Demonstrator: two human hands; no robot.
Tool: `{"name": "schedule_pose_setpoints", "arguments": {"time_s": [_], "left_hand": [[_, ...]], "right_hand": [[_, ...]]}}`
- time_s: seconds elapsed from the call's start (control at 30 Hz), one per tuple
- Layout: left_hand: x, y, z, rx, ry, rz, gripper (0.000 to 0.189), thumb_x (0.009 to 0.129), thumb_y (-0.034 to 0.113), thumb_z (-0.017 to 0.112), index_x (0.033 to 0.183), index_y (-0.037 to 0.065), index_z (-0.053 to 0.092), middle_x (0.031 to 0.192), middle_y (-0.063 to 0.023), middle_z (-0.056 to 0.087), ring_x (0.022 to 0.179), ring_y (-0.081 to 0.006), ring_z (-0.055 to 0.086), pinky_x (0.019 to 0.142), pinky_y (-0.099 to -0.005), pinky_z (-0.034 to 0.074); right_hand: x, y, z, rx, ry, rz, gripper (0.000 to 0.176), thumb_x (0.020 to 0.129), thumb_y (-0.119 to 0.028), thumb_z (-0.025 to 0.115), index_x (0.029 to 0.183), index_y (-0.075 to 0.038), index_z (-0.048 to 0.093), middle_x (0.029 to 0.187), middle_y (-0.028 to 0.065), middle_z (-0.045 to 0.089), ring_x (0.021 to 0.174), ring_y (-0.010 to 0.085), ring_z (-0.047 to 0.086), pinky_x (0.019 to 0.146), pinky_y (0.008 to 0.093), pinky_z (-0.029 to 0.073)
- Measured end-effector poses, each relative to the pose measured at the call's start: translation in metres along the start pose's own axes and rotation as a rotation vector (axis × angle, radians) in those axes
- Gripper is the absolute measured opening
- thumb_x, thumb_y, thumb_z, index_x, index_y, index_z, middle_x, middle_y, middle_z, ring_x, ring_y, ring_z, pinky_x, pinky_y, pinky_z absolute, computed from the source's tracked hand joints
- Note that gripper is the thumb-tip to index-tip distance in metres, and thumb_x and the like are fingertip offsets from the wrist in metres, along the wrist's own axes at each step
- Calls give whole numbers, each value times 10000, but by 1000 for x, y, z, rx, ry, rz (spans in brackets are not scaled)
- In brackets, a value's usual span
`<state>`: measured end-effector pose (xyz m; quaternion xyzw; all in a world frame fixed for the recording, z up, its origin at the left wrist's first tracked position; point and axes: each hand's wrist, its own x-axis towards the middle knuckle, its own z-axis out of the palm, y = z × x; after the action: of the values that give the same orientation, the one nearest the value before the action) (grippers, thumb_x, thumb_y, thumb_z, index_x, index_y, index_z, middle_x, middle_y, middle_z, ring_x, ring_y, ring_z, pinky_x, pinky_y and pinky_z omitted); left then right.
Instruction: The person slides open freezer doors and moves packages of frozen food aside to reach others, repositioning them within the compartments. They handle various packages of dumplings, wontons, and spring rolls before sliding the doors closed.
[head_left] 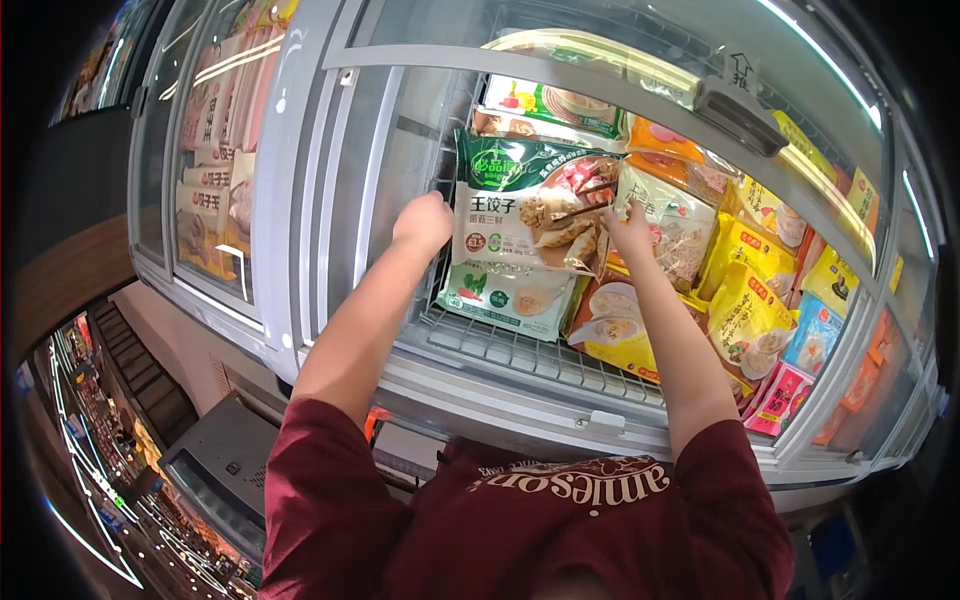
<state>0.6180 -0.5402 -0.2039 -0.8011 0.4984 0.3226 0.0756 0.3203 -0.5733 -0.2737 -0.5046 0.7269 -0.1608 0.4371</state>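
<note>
A bag of frozen dumplings (535,205) with a green top and a white lower part faces me inside the freezer. My left hand (425,222) is closed at the bag's left edge, its fingertips hidden from view. At the opposite edge, my right hand (632,238) grips the bag's side, with some of its fingers out of sight behind it. Below the bag lies a pale green-and-white food bag (508,298). Another white-and-green pack (560,103) shows behind its top edge. A pale wonton bag (665,215) is right beside my right hand.
Yellow food bags (745,315) and a pink packet (780,398) fill the right side. A sliding glass lid with a dark handle (740,115) spans the top. The freezer's front rail (520,405) runs below my forearms. A wire rack (490,335) supports the bags.
</note>
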Motion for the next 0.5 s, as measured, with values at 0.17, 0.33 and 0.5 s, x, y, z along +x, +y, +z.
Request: {"name": "schedule_pose_setpoints", "arguments": {"time_s": [0.17,0.33,0.5], "left_hand": [[39,18,34,-242,-95,-192,479,744,356,563,1037,-23,563,973,-223,585,965,-328,550,845,-372,436],[55,19,75,-116,-76,-168,696,694,354,636,1186,-70,385,1187,-281,413,1084,-381,437,877,-363,419],[2,31,81,-187,-51,-245,906,676,361,667,1309,-41,159,1348,-275,135,1221,-400,244,957,-397,343]], "right_hand": [[18,29,24,252,-312,288,656,749,-414,624,1203,11,414,1083,134,547,1004,211,504,833,327,406],[-9,36,22,78,-481,491,518,747,-291,654,1144,-6,482,1079,84,551,946,175,519,826,314,404],[-50,40,-18,294,-677,339,483,726,-191,667,1136,-8,488,1069,64,561,932,165,526,804,295,418]]}}
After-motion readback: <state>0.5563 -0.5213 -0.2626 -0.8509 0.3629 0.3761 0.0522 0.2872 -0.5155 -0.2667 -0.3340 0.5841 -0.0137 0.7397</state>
